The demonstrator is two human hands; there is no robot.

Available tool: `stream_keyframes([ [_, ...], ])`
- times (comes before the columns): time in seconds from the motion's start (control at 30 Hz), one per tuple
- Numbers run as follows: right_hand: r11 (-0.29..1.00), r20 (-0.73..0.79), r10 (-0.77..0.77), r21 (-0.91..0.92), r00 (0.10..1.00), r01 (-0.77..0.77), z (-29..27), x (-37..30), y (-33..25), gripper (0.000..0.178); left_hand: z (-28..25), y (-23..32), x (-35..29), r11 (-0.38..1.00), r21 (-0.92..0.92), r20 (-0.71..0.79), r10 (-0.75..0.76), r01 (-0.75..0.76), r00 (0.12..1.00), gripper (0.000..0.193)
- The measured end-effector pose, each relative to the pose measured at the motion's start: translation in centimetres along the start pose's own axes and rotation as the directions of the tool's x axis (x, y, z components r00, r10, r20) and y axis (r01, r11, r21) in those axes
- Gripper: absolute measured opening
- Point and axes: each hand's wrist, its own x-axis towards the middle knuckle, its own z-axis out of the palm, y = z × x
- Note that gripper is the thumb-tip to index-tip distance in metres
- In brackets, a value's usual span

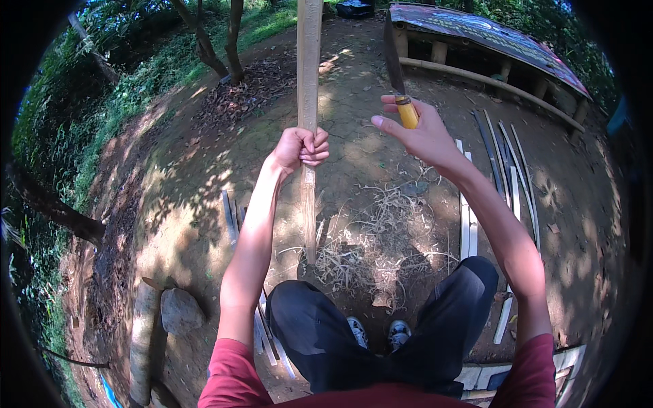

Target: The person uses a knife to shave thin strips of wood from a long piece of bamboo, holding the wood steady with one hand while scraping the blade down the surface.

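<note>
My left hand (301,147) is wrapped in a fist around a long, pale wooden strip (309,68). The strip stands roughly upright, running from above the top edge down to a tapered lower end near the ground by my knee. To its right, my right hand (425,132) holds a machete by its yellow handle (407,112). My thumb and fingers there are loosely spread, with the handle lying against the palm. The dark machete blade (392,58) points up and away, apart from the strip. Thin, curled shavings (381,251) lie on the ground below my hands.
Several long, pale slats (515,194) lie on the right, others by my left knee. A low bamboo-framed platform (483,41) with a printed cover stands at the far right. A log (144,340) and a stone (181,311) sit at lower left. Trees (207,51) rise beyond.
</note>
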Motion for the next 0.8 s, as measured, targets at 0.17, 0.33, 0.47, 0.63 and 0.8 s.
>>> stream_keyframes([
  [0.17,0.958,0.028,-0.010,0.287,1.000,0.002,4.7,1.7,-0.5,0.062,0.3,-0.3,-3.3,0.970,-0.085,0.063,-0.225,0.230,0.972,0.025],
  [0.33,0.879,0.142,0.079,0.457,0.987,-0.137,6.8,0.0,0.6,0.045,1.3,-4.0,-5.3,0.903,-0.206,0.044,-0.375,0.376,0.926,0.025],
  [0.47,0.903,0.099,0.142,0.395,0.985,-0.170,9.4,-1.0,3.1,0.036,1.2,-6.8,-6.6,0.860,-0.207,0.131,-0.448,0.467,0.884,0.021],
  [0.63,0.912,-0.042,0.233,0.355,0.972,-0.204,11.9,-2.3,6.6,0.031,1.4,-8.2,-8.9,0.907,-0.203,0.018,-0.373,0.369,0.928,0.068],
  [0.8,0.856,-0.160,0.378,0.437,0.912,-0.278,12.5,-2.5,10.1,0.024,-5.7,-11.1,-16.0,0.971,-0.167,-0.371,0.097,-0.169,0.924,0.076],
])
